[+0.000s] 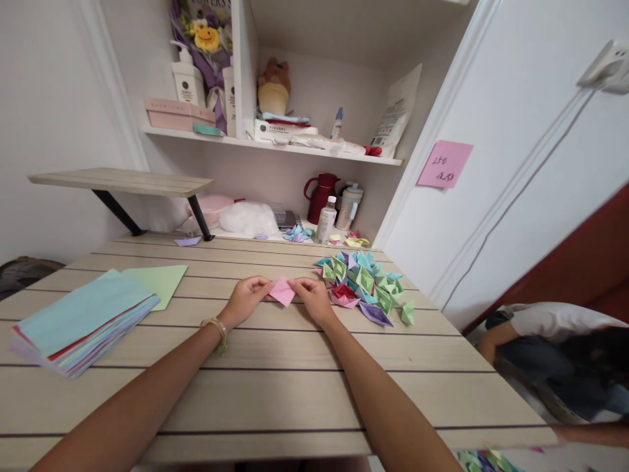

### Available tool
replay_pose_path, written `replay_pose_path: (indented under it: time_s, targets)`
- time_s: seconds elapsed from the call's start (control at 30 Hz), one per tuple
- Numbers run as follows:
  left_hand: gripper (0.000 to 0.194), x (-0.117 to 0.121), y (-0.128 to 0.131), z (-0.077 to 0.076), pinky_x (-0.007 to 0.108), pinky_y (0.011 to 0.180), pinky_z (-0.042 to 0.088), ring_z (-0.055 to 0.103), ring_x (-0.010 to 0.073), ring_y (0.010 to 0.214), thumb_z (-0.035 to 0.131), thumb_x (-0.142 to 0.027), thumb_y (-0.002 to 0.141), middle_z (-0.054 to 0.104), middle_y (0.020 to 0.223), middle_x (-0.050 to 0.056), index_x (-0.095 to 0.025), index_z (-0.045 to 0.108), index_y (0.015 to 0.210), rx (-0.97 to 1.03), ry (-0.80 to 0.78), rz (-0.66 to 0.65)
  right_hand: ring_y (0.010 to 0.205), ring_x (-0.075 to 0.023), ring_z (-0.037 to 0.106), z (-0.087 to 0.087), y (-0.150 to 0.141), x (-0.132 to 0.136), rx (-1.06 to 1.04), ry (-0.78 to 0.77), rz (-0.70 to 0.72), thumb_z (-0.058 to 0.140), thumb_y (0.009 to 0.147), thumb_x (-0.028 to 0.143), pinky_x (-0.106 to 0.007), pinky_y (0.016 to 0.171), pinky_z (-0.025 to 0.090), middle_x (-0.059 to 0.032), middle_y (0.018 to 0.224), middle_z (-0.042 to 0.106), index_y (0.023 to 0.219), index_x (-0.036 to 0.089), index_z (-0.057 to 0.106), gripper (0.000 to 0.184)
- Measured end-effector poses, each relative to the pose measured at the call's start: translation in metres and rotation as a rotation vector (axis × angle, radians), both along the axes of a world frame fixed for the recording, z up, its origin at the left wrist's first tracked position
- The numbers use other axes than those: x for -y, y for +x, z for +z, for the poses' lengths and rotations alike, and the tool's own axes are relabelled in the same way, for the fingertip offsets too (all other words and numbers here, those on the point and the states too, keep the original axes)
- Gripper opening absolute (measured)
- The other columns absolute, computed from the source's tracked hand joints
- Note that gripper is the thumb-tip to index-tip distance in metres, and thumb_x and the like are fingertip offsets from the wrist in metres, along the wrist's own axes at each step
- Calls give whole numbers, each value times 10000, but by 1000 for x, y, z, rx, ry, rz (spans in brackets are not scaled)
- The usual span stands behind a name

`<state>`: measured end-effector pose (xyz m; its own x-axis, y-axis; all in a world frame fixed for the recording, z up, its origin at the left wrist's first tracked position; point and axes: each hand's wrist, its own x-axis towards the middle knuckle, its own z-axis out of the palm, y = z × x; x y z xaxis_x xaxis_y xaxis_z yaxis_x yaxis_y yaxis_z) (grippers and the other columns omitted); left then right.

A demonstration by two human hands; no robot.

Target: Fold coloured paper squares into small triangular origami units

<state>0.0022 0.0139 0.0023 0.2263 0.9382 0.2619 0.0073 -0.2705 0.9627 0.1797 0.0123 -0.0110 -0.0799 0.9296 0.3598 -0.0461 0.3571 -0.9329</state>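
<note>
A small folded piece of pink paper (282, 292) is held just above the slatted table, between my two hands. My left hand (246, 300) pinches its left corner, a bracelet on the wrist. The opposite corner is gripped by the closed fingers of my right hand (312, 299). To the right lies a heap of folded paper boats (364, 280) in green, blue, red, pink and purple. On the left rests a stack of coloured paper sheets (88, 314), light blue on top, with a green sheet (164, 282) sticking out behind.
A raised wooden shelf (122, 180) on black legs stands at the back left. Behind the table are a plastic bottle (325, 221), a red jug (323, 196) and a tumbler (349, 206). At right a person (565, 328) bends low; more folded paper (486, 461) lies below the table edge.
</note>
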Motion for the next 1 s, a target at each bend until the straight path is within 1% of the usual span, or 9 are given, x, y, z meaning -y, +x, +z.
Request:
replay_pose_path:
  time_s: [0.13,0.27,0.43,0.53,0.63,0.7,0.8,0.9,1.0]
  targets:
    - [241,0,2,-4,234,546,481,583,122,545,640,-354,683,631,616,4,-149,596,802,-3,7,-37,539,-109,552,-3,-3,-1,-113,-73,52,678,640,330,-219,527,430,29,575,613,969,160,590,381]
    - [269,1,2,-5,245,590,494,606,138,611,642,-369,679,635,651,25,-139,594,812,-26,21,-20,542,-112,575,-4,-4,-1,-127,-95,55,699,606,283,-220,534,438,21,583,626,929,153,586,365]
    - [418,-1,-1,-6,279,656,513,635,160,670,700,-324,624,659,696,32,-130,582,975,-49,-35,-40,641,-159,626,-2,-4,1,-129,-126,86,716,593,294,-265,600,479,-21,668,666,948,154,589,402]
    - [359,-6,-2,-8,298,708,522,645,164,708,700,-307,630,679,751,55,-119,602,919,46,-108,-15,688,-165,633,-2,-4,0,-172,-159,114,740,564,295,-289,662,492,-29,727,673,991,161,582,474]
    - [304,-10,-3,-10,320,741,527,658,170,717,706,-292,633,688,756,67,-119,576,845,202,-190,15,705,-157,627,-3,-6,0,-156,-172,128,768,519,280,-277,679,492,-36,776,670,941,157,611,467]
    - [284,-11,-4,-11,319,765,522,665,174,744,700,-275,650,693,767,79,-124,548,836,266,-226,10,669,-140,614,-5,-6,-1,-126,-160,120,769,516,285,-257,651,490,-35,777,666,880,153,636,409]
    - [251,-10,-4,-9,326,780,517,664,193,809,673,-261,690,697,818,117,-124,526,840,273,-246,-27,529,-103,559,-7,-7,-2,-80,-125,73,720,587,340,-227,528,469,-13,662,646,822,152,660,307]
    - [227,-7,-2,-8,351,765,521,667,205,797,655,-271,706,697,839,136,-122,521,811,235,-238,-78,402,-77,485,-7,-6,-3,-69,-116,30,669,640,386,-203,402,410,3,569,619,810,148,660,293]
    - [226,-5,-1,-7,316,685,535,670,188,702,677,-284,674,698,752,105,-118,552,764,119,-185,-124,362,-79,494,-6,-6,-3,-130,-153,48,652,651,411,-196,369,406,-4,577,641,837,151,626,320]
